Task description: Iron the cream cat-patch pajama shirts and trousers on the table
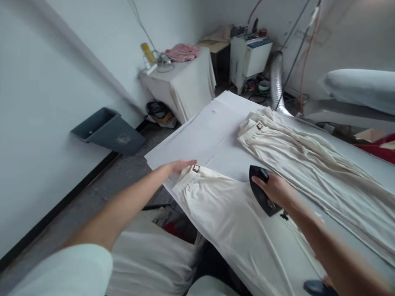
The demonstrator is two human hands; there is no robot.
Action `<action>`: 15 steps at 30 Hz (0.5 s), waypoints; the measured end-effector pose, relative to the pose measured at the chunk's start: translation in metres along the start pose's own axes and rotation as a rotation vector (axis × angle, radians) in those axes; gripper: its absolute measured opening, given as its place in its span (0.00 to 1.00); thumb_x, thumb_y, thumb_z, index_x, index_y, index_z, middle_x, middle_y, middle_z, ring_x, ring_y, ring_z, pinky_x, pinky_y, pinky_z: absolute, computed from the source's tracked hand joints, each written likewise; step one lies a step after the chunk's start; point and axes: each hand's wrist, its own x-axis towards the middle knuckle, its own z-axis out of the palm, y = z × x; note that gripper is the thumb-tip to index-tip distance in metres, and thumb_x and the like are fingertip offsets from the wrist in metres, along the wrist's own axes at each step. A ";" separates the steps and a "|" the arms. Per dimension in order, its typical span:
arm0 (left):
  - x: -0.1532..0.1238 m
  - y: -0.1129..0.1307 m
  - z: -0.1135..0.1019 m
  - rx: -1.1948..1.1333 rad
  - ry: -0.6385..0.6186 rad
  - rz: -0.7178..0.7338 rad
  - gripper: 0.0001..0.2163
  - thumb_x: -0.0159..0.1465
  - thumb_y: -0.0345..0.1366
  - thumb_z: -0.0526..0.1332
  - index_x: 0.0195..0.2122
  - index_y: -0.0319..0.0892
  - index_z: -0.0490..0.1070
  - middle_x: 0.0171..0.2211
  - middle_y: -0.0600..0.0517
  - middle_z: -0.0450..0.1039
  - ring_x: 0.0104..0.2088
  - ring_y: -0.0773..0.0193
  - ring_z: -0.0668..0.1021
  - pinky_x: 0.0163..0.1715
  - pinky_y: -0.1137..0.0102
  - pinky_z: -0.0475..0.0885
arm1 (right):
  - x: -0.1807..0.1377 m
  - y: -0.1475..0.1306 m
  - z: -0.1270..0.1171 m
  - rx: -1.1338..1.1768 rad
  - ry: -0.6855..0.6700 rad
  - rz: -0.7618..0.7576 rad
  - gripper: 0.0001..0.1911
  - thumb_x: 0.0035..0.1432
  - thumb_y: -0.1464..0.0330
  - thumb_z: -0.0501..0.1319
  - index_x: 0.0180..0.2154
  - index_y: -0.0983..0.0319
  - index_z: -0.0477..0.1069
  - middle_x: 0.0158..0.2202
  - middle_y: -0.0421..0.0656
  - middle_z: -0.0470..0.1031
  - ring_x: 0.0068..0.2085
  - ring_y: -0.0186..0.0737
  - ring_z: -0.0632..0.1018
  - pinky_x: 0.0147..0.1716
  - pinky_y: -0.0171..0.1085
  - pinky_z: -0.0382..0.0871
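A dark clothes iron (258,191) stands on a cream garment with a gathered waistband (228,203); whether it is a skirt or trousers I cannot tell. My right hand (275,187) is wrapped round the iron's handle, the iron's tip pointing away from me. At the garment's far left end, my left hand (180,165) lies along the waistband with its fingers stretched out, next to a small brown buckle (196,168). The thumb is mostly hidden. The cloth is spread over a pale, board-like table (197,137).
A second cream garment (296,144) with a buckle lies rumpled on the table's right side. A grey bin (108,131) stands left by the wall. Beyond are a cloth-covered table (191,84), a white cabinet (251,57), a silver duct (277,80) and a padded pressing board (361,88).
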 end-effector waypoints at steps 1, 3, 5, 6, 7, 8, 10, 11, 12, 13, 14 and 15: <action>-0.012 -0.019 0.003 -0.124 0.014 0.030 0.29 0.51 0.63 0.64 0.36 0.39 0.80 0.34 0.44 0.81 0.39 0.51 0.80 0.38 0.66 0.71 | -0.008 -0.011 0.004 -0.023 -0.034 -0.049 0.29 0.63 0.42 0.51 0.35 0.60 0.73 0.32 0.49 0.79 0.33 0.46 0.78 0.29 0.38 0.60; -0.032 -0.047 0.018 -0.228 0.075 0.115 0.29 0.50 0.61 0.67 0.41 0.40 0.80 0.40 0.45 0.82 0.43 0.50 0.80 0.43 0.66 0.72 | -0.030 -0.044 0.019 -0.089 -0.125 -0.169 0.27 0.63 0.43 0.53 0.35 0.60 0.73 0.31 0.48 0.79 0.33 0.46 0.79 0.29 0.38 0.60; -0.042 -0.063 0.033 -0.225 0.215 0.169 0.26 0.49 0.55 0.69 0.41 0.41 0.80 0.41 0.47 0.82 0.45 0.49 0.80 0.45 0.66 0.72 | -0.047 -0.096 0.040 -0.144 -0.228 -0.307 0.25 0.62 0.45 0.56 0.36 0.59 0.75 0.33 0.48 0.80 0.36 0.48 0.80 0.31 0.39 0.63; -0.043 -0.067 0.037 -0.189 0.284 0.166 0.23 0.50 0.54 0.69 0.40 0.41 0.80 0.39 0.48 0.82 0.44 0.50 0.80 0.43 0.67 0.71 | -0.053 -0.126 0.052 -0.164 -0.276 -0.377 0.23 0.61 0.46 0.57 0.37 0.59 0.76 0.35 0.48 0.81 0.38 0.49 0.81 0.33 0.39 0.65; -0.043 -0.069 0.038 -0.148 0.336 0.154 0.22 0.51 0.54 0.68 0.37 0.41 0.79 0.36 0.49 0.81 0.41 0.51 0.80 0.41 0.68 0.71 | -0.056 -0.157 0.064 -0.179 -0.316 -0.438 0.23 0.61 0.48 0.57 0.39 0.59 0.77 0.37 0.49 0.82 0.41 0.51 0.81 0.35 0.40 0.67; -0.042 -0.071 0.037 -0.111 0.368 0.142 0.20 0.52 0.54 0.66 0.35 0.40 0.79 0.32 0.50 0.80 0.38 0.53 0.79 0.38 0.69 0.70 | -0.058 -0.186 0.076 -0.188 -0.349 -0.484 0.22 0.61 0.49 0.57 0.41 0.59 0.77 0.40 0.49 0.82 0.43 0.52 0.81 0.37 0.41 0.69; -0.040 -0.071 0.033 -0.059 0.387 0.127 0.19 0.54 0.54 0.65 0.31 0.40 0.78 0.26 0.53 0.76 0.32 0.56 0.77 0.34 0.70 0.68 | -0.059 -0.231 0.096 -0.194 -0.386 -0.534 0.23 0.62 0.50 0.57 0.45 0.61 0.77 0.45 0.52 0.82 0.47 0.53 0.81 0.41 0.42 0.71; -0.039 -0.070 0.032 -0.053 0.384 0.131 0.20 0.55 0.54 0.64 0.31 0.40 0.78 0.25 0.53 0.76 0.31 0.57 0.77 0.34 0.70 0.68 | -0.060 -0.243 0.103 -0.193 -0.390 -0.542 0.24 0.62 0.51 0.58 0.46 0.62 0.77 0.46 0.53 0.81 0.47 0.54 0.81 0.42 0.43 0.72; -0.040 -0.068 0.033 -0.065 0.377 0.146 0.20 0.56 0.54 0.63 0.32 0.40 0.79 0.25 0.53 0.76 0.32 0.57 0.77 0.34 0.70 0.68 | -0.060 -0.248 0.107 -0.189 -0.387 -0.550 0.24 0.62 0.51 0.58 0.46 0.62 0.77 0.46 0.53 0.81 0.47 0.54 0.81 0.42 0.43 0.72; -0.041 -0.066 0.035 -0.090 0.369 0.174 0.20 0.58 0.54 0.62 0.34 0.40 0.80 0.27 0.53 0.77 0.33 0.56 0.77 0.35 0.70 0.69 | -0.059 -0.244 0.108 -0.185 -0.379 -0.554 0.23 0.61 0.51 0.58 0.45 0.62 0.78 0.45 0.53 0.82 0.47 0.54 0.81 0.42 0.44 0.72; -0.042 -0.062 0.039 -0.117 0.365 0.215 0.21 0.59 0.53 0.61 0.38 0.40 0.81 0.31 0.52 0.79 0.36 0.56 0.78 0.38 0.69 0.71 | -0.056 -0.234 0.107 -0.183 -0.363 -0.551 0.23 0.61 0.51 0.58 0.44 0.61 0.78 0.43 0.52 0.82 0.46 0.54 0.82 0.42 0.44 0.72; -0.045 -0.057 0.046 -0.135 0.365 0.262 0.21 0.60 0.52 0.61 0.42 0.40 0.81 0.36 0.52 0.81 0.40 0.55 0.79 0.42 0.68 0.71 | -0.052 -0.218 0.103 -0.184 -0.334 -0.527 0.23 0.61 0.50 0.58 0.43 0.61 0.78 0.42 0.52 0.82 0.44 0.54 0.82 0.41 0.44 0.72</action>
